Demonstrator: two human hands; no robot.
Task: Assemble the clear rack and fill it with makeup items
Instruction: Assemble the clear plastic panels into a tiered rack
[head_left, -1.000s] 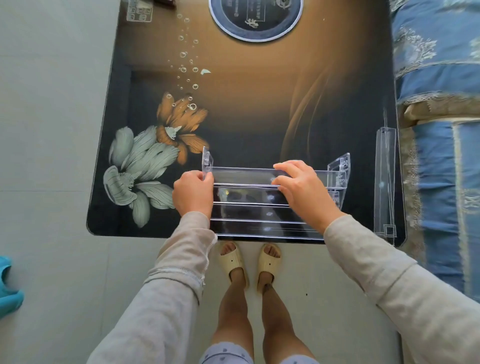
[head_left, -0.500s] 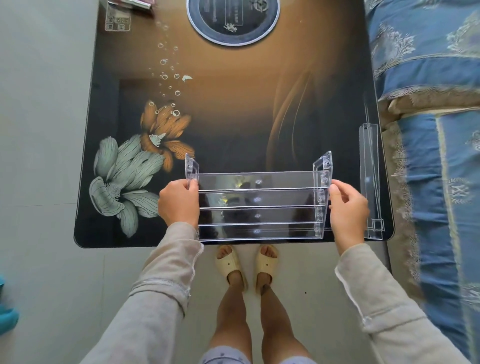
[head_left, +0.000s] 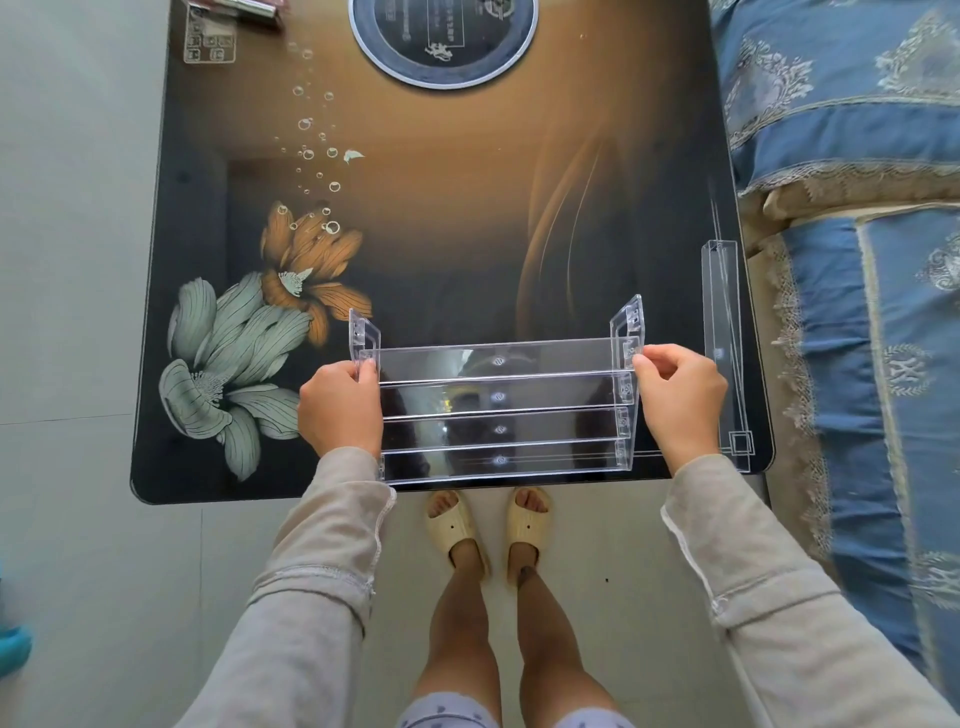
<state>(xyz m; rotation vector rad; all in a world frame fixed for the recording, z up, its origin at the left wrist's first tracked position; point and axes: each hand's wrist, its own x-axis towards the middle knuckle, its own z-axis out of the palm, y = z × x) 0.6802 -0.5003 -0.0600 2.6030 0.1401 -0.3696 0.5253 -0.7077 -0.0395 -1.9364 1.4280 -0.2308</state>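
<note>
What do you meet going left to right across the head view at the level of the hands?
Grey-green flower print → left hand → clear rack → right hand → loose clear strip → blue patterned fabric.

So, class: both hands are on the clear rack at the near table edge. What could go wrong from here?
1. The rack sits right at the table edge, so a pull could tip it off.
2. The top slots look empty; the loose shelf lies near the right edge and could get knocked off.
3. Left hand and right hand squeezing the side panels might pop shelves loose.
</note>
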